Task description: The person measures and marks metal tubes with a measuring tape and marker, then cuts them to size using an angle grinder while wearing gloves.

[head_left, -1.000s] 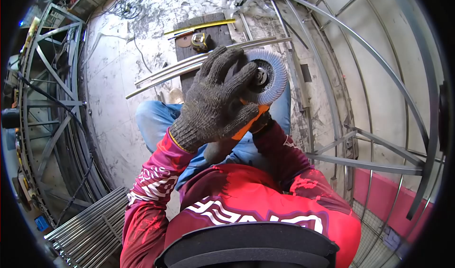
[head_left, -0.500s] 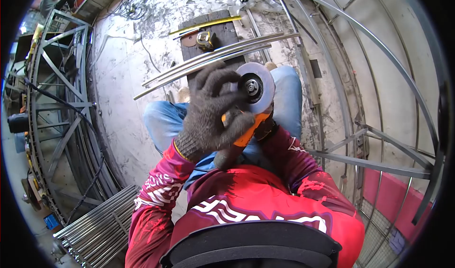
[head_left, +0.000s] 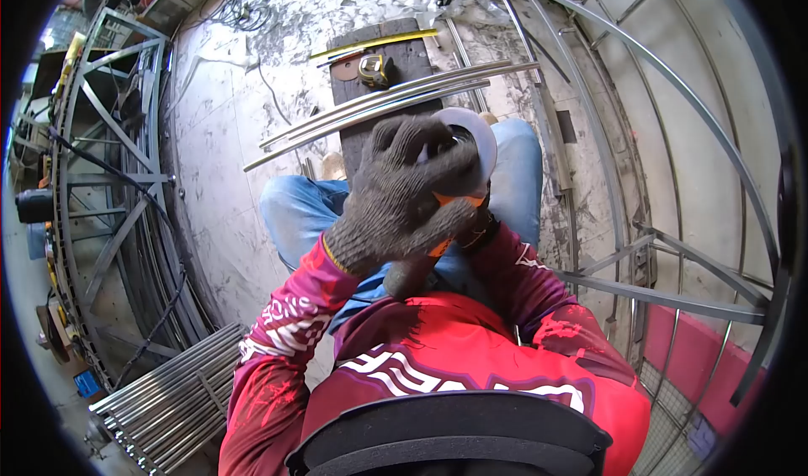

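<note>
An angle grinder (head_left: 441, 247) with an orange body is held up in front of my lap, its pale disc (head_left: 486, 146) facing me. My left hand (head_left: 400, 191), in a dark knit glove, reaches across with its fingers curled over the disc's hub, covering the centre nut. The left thumb lies along the orange body. Behind the tool, my gloved right hand (head_left: 481, 226) grips the grinder's body and is mostly hidden. The grinder's dark rear end (head_left: 407, 279) points down toward my shirt.
Long metal tubes (head_left: 370, 110) lie across a dark board (head_left: 404, 38) with a tape measure (head_left: 374, 70), a worn disc (head_left: 346, 70) and a yellow ruler (head_left: 374, 42). Metal frames (head_left: 114, 177) stand left; curved bars (head_left: 673, 80) rise right. Bundled tubes (head_left: 172, 392) lie lower left.
My left hand has moved right and its fingers have closed over the disc's hub, which showed bare before. The grinder has shifted slightly right, and the view has shifted a little.
</note>
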### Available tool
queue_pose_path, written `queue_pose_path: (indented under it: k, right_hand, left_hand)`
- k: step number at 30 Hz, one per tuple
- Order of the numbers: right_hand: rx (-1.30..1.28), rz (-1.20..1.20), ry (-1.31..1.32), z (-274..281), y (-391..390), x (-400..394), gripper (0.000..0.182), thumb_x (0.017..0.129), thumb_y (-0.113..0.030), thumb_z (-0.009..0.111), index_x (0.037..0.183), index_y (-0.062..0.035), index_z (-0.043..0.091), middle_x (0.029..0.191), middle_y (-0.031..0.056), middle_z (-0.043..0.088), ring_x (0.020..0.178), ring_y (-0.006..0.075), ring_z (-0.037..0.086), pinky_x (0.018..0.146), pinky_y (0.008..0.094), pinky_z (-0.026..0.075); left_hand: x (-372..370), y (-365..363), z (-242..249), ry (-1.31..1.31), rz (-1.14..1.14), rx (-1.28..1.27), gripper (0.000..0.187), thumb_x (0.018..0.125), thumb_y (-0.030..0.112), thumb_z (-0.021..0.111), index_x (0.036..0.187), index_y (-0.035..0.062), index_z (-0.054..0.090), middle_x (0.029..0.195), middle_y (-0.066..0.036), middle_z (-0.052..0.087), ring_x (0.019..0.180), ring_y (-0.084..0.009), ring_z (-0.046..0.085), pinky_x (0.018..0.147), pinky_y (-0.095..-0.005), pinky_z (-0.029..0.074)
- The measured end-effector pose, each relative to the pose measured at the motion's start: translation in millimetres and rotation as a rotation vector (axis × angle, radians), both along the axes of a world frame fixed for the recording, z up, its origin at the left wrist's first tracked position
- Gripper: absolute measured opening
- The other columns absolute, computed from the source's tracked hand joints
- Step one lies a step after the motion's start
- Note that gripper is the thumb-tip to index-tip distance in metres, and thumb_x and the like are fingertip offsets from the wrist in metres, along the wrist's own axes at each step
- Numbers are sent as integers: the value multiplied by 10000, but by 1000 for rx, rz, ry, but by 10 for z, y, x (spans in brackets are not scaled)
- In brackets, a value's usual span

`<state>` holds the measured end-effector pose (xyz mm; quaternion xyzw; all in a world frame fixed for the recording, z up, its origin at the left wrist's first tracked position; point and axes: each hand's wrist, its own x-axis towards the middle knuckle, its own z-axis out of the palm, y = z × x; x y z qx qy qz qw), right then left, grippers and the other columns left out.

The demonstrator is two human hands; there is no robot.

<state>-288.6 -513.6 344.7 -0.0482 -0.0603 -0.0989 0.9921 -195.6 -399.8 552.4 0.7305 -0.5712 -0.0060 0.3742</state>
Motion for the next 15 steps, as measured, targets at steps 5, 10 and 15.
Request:
queue_pose_path:
  k: [5,10,15]
  right_hand:
    - [-1251,-215,432,-25,6,41,518,1082,-285,472,1542,-77,352,1491,142,481,1370,270,503,1162,417,432]
    - [-1244,-518,261,25,-37,-36,444,1059,-140,503,1485,-46,422,1429,132,538,1329,255,539,1139,403,457]
    - [-1868,-831,303,329,-33,33,415,1027,-165,568,1428,-76,512,1334,120,617,1215,254,621,1060,407,501]
  left_hand:
    - [120,29,-2,-38,76,121,537,805,349,729,1267,78,678,1154,-162,632,1074,-370,555,950,-490,425]
    - [34,94,-96,54,28,75,343,829,238,710,1126,67,714,993,-139,647,927,-368,581,847,-472,456]
    - [252,-95,-142,97,36,24,120,821,169,727,886,74,694,862,-119,610,871,-334,595,760,-450,475]
